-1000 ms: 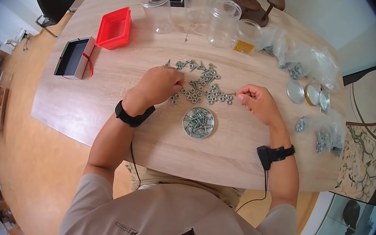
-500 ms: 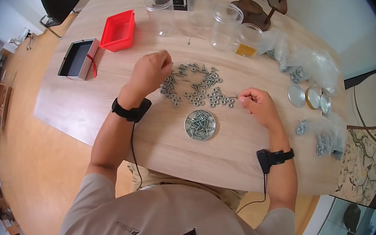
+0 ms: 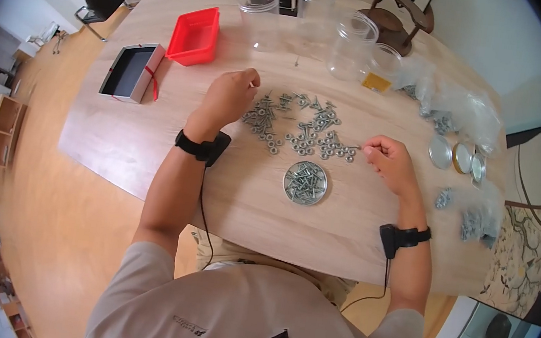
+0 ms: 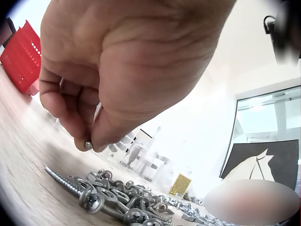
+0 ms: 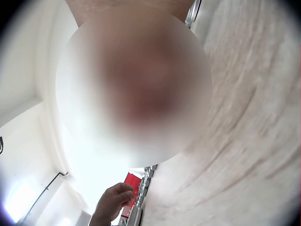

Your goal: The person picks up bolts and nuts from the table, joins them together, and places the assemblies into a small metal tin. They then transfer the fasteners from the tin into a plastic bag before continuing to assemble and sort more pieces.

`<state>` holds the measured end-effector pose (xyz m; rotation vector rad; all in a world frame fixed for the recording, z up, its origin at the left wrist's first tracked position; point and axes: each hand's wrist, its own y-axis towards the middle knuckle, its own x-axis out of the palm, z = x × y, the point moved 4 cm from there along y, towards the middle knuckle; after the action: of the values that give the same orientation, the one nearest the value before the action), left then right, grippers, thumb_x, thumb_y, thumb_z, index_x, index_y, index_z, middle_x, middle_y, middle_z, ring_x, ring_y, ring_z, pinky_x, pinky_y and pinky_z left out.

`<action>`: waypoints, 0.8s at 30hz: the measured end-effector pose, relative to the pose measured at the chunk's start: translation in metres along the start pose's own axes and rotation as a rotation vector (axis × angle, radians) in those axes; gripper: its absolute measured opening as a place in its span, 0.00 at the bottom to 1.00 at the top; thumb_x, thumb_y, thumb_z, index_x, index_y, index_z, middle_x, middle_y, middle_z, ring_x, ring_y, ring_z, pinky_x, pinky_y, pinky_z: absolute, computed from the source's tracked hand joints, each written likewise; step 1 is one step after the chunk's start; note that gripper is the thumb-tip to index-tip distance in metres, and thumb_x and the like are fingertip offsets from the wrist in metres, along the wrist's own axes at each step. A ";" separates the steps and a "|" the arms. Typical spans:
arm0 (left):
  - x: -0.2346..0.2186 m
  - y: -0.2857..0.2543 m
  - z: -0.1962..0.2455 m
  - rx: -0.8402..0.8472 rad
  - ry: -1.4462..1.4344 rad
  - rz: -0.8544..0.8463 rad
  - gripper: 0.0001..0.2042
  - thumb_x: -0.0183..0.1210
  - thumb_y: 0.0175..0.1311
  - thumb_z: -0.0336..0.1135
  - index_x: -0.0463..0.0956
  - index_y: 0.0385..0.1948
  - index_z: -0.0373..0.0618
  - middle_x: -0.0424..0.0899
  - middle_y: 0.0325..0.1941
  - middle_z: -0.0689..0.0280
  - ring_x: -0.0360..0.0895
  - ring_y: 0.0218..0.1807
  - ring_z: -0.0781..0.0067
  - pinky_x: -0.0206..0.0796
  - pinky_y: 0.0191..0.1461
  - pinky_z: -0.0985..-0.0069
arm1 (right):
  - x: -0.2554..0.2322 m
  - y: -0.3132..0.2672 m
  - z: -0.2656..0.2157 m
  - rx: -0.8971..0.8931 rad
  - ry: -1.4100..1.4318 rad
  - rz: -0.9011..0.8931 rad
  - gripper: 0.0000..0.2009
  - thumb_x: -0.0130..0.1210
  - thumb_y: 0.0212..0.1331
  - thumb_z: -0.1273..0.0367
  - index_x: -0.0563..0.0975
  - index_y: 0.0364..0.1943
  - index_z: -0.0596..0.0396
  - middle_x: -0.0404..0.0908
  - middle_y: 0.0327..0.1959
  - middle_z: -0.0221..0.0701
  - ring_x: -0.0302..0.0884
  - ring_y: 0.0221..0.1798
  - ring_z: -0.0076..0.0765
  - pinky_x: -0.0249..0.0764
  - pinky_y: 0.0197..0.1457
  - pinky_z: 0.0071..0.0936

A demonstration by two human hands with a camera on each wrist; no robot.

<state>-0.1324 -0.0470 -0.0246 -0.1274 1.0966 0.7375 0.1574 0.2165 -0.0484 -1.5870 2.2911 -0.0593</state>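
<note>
My left hand is raised just beyond the left side of a heap of screws. Between its thumb and fingertip, the left wrist view shows the shiny end of a small screw, pinched above the heap. My right hand stays low at the right end of the flanged nuts, fingers curled, with a thin screw at its thumb and fingertip. In the right wrist view that hand is blurred out. A round metal dish full of screws sits nearer my body.
Red basket and grey open box stand at left. Clear plastic jars line the back. Metal lids and plastic bags of hardware lie at right. Cables hang from both wrist bands.
My left hand has lifted off the heap and moved away from my body, uncovering the screws on the left. My right hand has kept its place by the nuts. The head view has shifted slightly.
</note>
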 end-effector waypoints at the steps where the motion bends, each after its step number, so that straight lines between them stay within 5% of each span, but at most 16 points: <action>1: 0.000 0.000 -0.003 0.022 0.020 0.021 0.08 0.60 0.68 0.31 0.82 0.44 0.39 0.88 0.37 0.48 0.86 0.42 0.44 0.77 0.49 0.56 | -0.001 0.001 0.002 0.009 -0.010 0.006 0.08 0.64 0.72 0.66 0.85 0.44 0.57 0.80 0.30 0.21 0.69 0.29 0.15 0.68 0.32 0.19; 9: 0.011 -0.005 0.032 0.179 -0.182 -0.105 0.07 0.60 0.69 0.30 0.83 0.43 0.41 0.89 0.37 0.51 0.87 0.40 0.46 0.78 0.48 0.57 | -0.004 0.006 0.007 0.036 -0.007 0.020 0.07 0.62 0.72 0.68 0.85 0.44 0.56 0.79 0.28 0.20 0.69 0.25 0.13 0.64 0.26 0.15; 12: -0.019 -0.011 0.050 0.072 -0.241 -0.211 0.05 0.62 0.68 0.29 0.82 0.41 0.41 0.89 0.35 0.52 0.87 0.38 0.49 0.77 0.45 0.60 | -0.004 0.007 0.010 0.017 0.020 0.009 0.06 0.61 0.73 0.68 0.84 0.43 0.56 0.79 0.28 0.20 0.69 0.25 0.12 0.64 0.25 0.14; 18: -0.099 -0.013 -0.047 0.042 -0.047 -0.032 0.05 0.64 0.68 0.29 0.83 0.40 0.39 0.83 0.29 0.62 0.82 0.34 0.67 0.74 0.41 0.69 | -0.004 0.006 0.008 0.003 0.014 0.003 0.06 0.62 0.73 0.68 0.84 0.43 0.56 0.79 0.28 0.20 0.69 0.25 0.11 0.65 0.25 0.14; 20: -0.132 -0.025 -0.088 -0.176 -0.060 0.099 0.06 0.63 0.66 0.29 0.85 0.40 0.41 0.89 0.34 0.57 0.86 0.35 0.62 0.76 0.43 0.65 | -0.005 0.007 0.011 -0.014 0.023 0.003 0.06 0.61 0.73 0.68 0.84 0.43 0.55 0.79 0.27 0.19 0.69 0.24 0.10 0.64 0.24 0.12; 22: -0.156 -0.037 -0.114 -0.349 -0.081 0.164 0.07 0.63 0.66 0.30 0.85 0.42 0.40 0.89 0.33 0.60 0.86 0.36 0.68 0.76 0.43 0.67 | -0.003 0.005 0.007 -0.024 0.036 0.008 0.06 0.61 0.73 0.68 0.84 0.43 0.55 0.79 0.27 0.19 0.68 0.24 0.10 0.65 0.24 0.13; 24: -0.165 -0.048 -0.153 -0.356 -0.052 0.177 0.08 0.63 0.66 0.30 0.86 0.43 0.40 0.90 0.33 0.61 0.87 0.36 0.69 0.76 0.44 0.69 | -0.001 0.002 0.007 -0.025 0.043 0.007 0.06 0.61 0.73 0.68 0.84 0.43 0.55 0.79 0.27 0.19 0.68 0.24 0.10 0.65 0.25 0.13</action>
<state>-0.2606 -0.2302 0.0299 -0.3141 0.9262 1.0863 0.1578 0.2198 -0.0552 -1.6046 2.3388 -0.0641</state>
